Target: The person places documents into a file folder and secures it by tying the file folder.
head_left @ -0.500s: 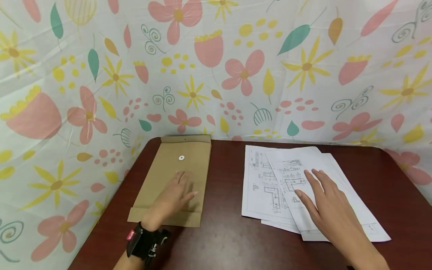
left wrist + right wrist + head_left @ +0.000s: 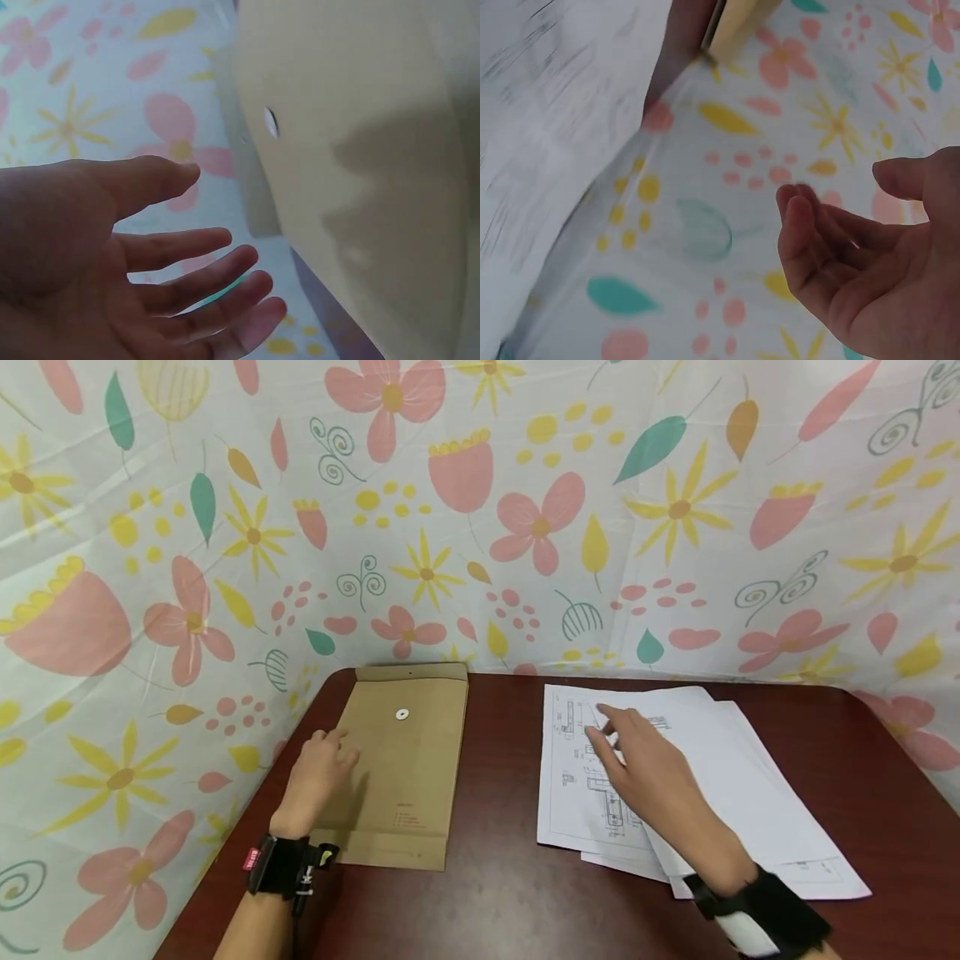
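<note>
Flowered cloth (image 2: 480, 510) hangs behind and to the left of a dark red desk (image 2: 495, 885), on which the work lies in two groups.

Biggest is the loose stack of printed sheets (image 2: 720, 785), fanned slightly, on the right half of the desk. The right hand (image 2: 648, 768) hovers over its upper left part with relaxed, half-curled fingers, holding nothing; whether the fingertips touch the paper cannot be told. To gather these well, I would judge it best to square the fanned edges first, pressing flat with straight fingers and sliding the pages together, so that no corner catches.

Left of the sheets, well apart, lies the brown envelope (image 2: 397, 760), flat, its flap end toward the cloth and a white button (image 2: 402, 713) on its face. It looks flat and thin; what it contains, if anything, is hidden. The left hand (image 2: 318, 772) rests at its left edge, fingers loose, gripping nothing; steadying that edge would keep it from sliding.
</note>
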`<state>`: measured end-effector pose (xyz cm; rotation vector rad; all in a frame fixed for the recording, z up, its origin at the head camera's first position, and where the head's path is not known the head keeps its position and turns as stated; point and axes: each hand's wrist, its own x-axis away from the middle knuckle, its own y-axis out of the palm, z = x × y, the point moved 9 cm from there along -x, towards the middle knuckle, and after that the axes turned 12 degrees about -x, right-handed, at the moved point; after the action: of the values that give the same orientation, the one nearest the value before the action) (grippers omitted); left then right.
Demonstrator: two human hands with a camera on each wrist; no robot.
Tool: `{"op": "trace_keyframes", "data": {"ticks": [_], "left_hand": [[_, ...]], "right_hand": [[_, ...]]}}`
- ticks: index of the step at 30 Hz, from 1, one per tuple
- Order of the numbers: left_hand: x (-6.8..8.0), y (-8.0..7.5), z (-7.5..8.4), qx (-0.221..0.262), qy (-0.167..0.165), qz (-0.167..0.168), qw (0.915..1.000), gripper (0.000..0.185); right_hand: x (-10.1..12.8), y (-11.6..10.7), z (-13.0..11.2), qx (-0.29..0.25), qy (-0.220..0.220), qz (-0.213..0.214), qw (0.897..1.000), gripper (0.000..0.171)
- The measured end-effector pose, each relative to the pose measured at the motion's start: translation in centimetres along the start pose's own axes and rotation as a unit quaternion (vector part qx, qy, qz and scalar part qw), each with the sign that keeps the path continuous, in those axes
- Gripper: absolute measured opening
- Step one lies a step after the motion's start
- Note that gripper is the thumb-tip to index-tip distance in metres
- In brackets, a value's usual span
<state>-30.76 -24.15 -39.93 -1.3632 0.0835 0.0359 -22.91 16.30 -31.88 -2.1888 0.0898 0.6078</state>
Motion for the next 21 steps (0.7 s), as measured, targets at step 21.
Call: {"op": "trace_keyframes", "data": {"ticks": [21], "left_hand": [[-2.7, 3.4, -6.9, -0.025, -0.051, -0.076, 0.9955, 0.049]], "right_hand": [[-4.5, 15.9, -2.1, -0.008, 0.007, -0.126, 0.992, 0.032]]}}
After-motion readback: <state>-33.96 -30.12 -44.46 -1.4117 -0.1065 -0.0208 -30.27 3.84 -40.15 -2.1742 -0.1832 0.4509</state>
